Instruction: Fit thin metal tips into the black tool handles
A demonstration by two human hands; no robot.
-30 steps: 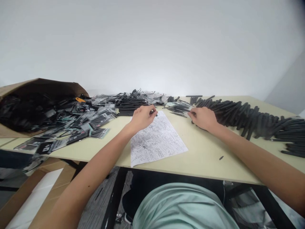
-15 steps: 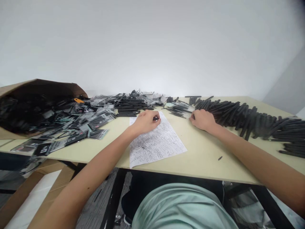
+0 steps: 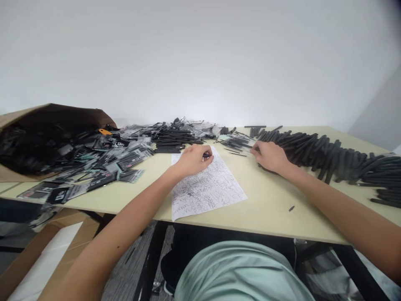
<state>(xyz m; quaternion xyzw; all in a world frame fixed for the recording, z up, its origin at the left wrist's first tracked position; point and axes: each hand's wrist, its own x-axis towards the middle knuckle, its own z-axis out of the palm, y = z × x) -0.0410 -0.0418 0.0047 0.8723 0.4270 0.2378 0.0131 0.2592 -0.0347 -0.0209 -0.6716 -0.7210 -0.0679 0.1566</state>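
Note:
My left hand (image 3: 196,160) is closed around a small black object, of which only a bit shows between the fingers, over the top of a scribbled white sheet (image 3: 206,190). To the right, my right hand (image 3: 269,156) is also closed, beside a heap of thin dark refills (image 3: 239,141). A dark stick shows under its palm, partly hidden. Behind my left hand lies a stack of black pens (image 3: 171,141). Past my right hand stretches a long row of thick black sticks (image 3: 313,150).
Many plastic packets (image 3: 134,156) spill from an open cardboard box (image 3: 46,109) at the left, with an orange tool (image 3: 105,131) among them. One small dark piece (image 3: 291,208) lies near the front edge at right. Another box (image 3: 72,238) stands below the table.
My right hand has shifted and turned slightly, and a dark stick now shows beneath its palm. My left hand has barely moved. The whole view has shifted a little.

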